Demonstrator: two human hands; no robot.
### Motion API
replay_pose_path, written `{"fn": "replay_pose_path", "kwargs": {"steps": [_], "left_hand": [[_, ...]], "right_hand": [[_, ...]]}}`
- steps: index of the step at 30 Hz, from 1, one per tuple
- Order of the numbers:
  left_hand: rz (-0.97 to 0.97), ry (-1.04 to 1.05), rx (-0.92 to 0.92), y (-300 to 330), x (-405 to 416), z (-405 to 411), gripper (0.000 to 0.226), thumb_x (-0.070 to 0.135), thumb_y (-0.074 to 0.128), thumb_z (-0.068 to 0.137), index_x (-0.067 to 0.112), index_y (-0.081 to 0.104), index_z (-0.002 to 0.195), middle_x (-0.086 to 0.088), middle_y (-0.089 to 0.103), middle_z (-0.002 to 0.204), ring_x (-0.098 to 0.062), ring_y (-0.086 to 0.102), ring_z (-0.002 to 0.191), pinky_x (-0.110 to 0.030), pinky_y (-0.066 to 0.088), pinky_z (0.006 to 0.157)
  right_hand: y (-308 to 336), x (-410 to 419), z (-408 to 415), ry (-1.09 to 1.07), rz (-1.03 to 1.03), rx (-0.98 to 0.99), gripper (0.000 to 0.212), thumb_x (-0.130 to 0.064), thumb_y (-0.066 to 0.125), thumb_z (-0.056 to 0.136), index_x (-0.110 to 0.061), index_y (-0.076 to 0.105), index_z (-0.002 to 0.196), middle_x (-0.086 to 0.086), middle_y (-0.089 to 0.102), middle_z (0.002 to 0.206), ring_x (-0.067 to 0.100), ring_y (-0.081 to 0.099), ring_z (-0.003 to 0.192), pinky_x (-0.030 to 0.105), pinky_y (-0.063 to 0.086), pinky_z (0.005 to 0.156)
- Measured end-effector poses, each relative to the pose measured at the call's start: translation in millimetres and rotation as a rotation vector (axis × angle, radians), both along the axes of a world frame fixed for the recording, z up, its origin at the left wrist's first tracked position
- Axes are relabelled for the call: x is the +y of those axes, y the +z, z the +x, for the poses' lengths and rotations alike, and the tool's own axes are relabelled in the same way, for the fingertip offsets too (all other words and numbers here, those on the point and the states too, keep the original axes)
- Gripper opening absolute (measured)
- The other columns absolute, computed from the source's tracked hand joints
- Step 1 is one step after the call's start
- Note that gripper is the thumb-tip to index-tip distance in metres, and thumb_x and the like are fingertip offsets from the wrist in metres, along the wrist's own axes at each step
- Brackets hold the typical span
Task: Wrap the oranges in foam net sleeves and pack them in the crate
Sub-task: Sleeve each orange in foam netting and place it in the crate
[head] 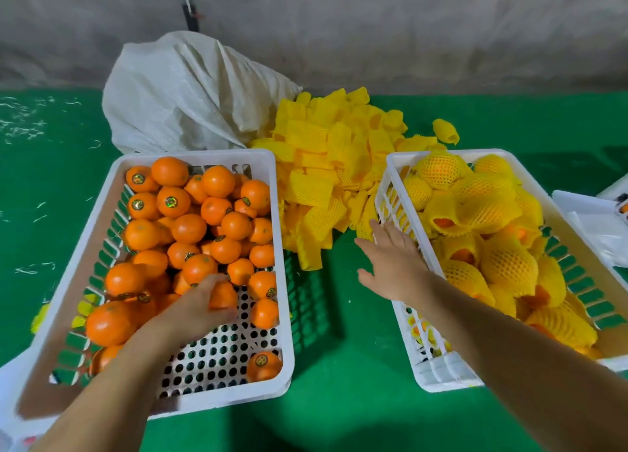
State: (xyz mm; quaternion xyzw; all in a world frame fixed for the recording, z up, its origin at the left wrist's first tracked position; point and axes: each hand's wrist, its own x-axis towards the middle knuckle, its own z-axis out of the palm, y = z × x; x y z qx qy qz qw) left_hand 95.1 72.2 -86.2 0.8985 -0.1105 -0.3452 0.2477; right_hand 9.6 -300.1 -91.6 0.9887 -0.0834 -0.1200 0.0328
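— Head view only, so talk me through it. Where are my hands?

— Your left hand (200, 304) is down in the left crate (277, 193), lower left of the frame, fingers curled round one orange (222, 295) near the crate's middle. It's a bit blurred, but the grip is plain.

— And the right?

— I see your right hand (390, 258) at centre frame, fingers spread and straight, holding nothing. It hovers over the green cloth (339, 383) between the two crates, its fingertips at the near edge of the sleeve pile (326, 166) and just beside the left wall of the right crate (401, 193). Whether it touches a sleeve I cannot tell.

— What's left to wrap?

— Bare oranges (190, 227) fill the far half and left side of the left crate, many with small round stickers. The near right part shows its perforated floor, with one orange alone in the near right corner (263, 366).

— And the packed ones?

— Wrapped oranges (482, 234) sit heaped in the right crate, right of frame, yellow net round each, orange skin showing at the open ends.

— Anything else on the table?

— Loose yellow sleeves lie piled at upper centre, between the crates' far ends, with one stray sleeve (446, 131) lying apart to the right. Behind the pile, upper left of centre, slumps a white sack (183, 91) against the grey wall. Something white sits at the right edge, too cropped to name.
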Motion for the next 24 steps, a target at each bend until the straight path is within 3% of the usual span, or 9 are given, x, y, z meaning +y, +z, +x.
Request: {"fn": "replay_pose_path", "kwargs": {"steps": [3, 7, 11, 13, 17, 21, 24], "left_hand": [[-0.238, 0.117, -0.111, 1, 1, 4, 0.094, 0.044, 0.084, 0.085, 0.043, 0.020, 0.154, 0.004, 0.051, 0.133, -0.015, 0.060, 0.110, -0.029, 0.049, 0.088], [-0.437, 0.214, -0.147, 9, -19, -14, 0.079, 0.059, 0.085, 0.075, 0.045, 0.042, 0.140, 0.016, 0.059, 0.126, -0.006, 0.065, 0.102, -0.017, 0.051, 0.075], [-0.671, 0.436, -0.042, 18, -33, -43, 0.067, 0.050, 0.087, 0.078, 0.045, 0.053, 0.135, 0.011, 0.064, 0.129, -0.009, 0.071, 0.102, -0.024, 0.060, 0.074], [-0.732, 0.524, -0.013, 20, -38, -56, 0.065, 0.048, 0.087, 0.078, 0.045, 0.055, 0.134, 0.009, 0.066, 0.128, -0.012, 0.072, 0.103, -0.027, 0.062, 0.077], [-0.880, 0.643, 0.160, 31, -36, -70, 0.058, 0.054, 0.091, 0.076, 0.046, 0.063, 0.126, 0.009, 0.072, 0.112, -0.016, 0.077, 0.090, -0.022, 0.061, 0.070], [-0.932, 0.719, 0.211, 35, -37, -82, 0.063, 0.066, 0.089, 0.062, 0.047, 0.067, 0.118, 0.008, 0.073, 0.102, -0.025, 0.077, 0.078, -0.029, 0.062, 0.070], [-0.903, 0.798, 0.119, 33, -41, -85, 0.053, 0.059, 0.092, 0.070, 0.047, 0.066, 0.115, 0.003, 0.072, 0.108, -0.020, 0.077, 0.082, -0.024, 0.060, 0.067]], "right_hand": [[-9, -10, 20, 0.072, -0.022, 0.118, 0.073, -0.050, 0.054, 0.099, -0.029, 0.024, 0.163, 0.010, -0.007, 0.173, 0.036, 0.000, 0.158, 0.053, 0.013, 0.126], [-8, 1, 63, 0.072, 0.058, 0.116, 0.070, -0.048, 0.053, 0.101, -0.036, 0.023, 0.162, 0.005, -0.018, 0.171, 0.037, -0.003, 0.157, 0.058, 0.017, 0.123], [-6, 21, 103, 0.073, 0.079, 0.070, 0.069, -0.047, 0.055, 0.100, -0.038, 0.025, 0.161, 0.002, -0.025, 0.170, 0.036, -0.009, 0.157, 0.057, 0.016, 0.122], [-5, 27, 120, 0.091, 0.058, 0.083, 0.065, -0.043, 0.051, 0.103, -0.033, 0.025, 0.162, 0.001, -0.022, 0.171, 0.035, -0.009, 0.158, 0.055, 0.015, 0.124], [-10, 42, 128, 0.072, 0.155, 0.052, 0.053, -0.028, 0.039, 0.110, -0.022, 0.029, 0.161, -0.003, 0.013, 0.172, 0.032, 0.005, 0.157, 0.046, 0.019, 0.122], [-17, 52, 129, 0.010, 0.117, 0.087, 0.040, -0.028, 0.044, 0.107, -0.032, 0.053, 0.146, -0.002, -0.009, 0.174, 0.036, -0.015, 0.157, 0.052, 0.008, 0.127], [-13, 53, 135, -0.052, 0.181, 0.057, 0.053, -0.031, 0.038, 0.110, -0.017, 0.031, 0.161, -0.004, -0.002, 0.174, 0.031, -0.008, 0.159, 0.049, 0.009, 0.127]]}}
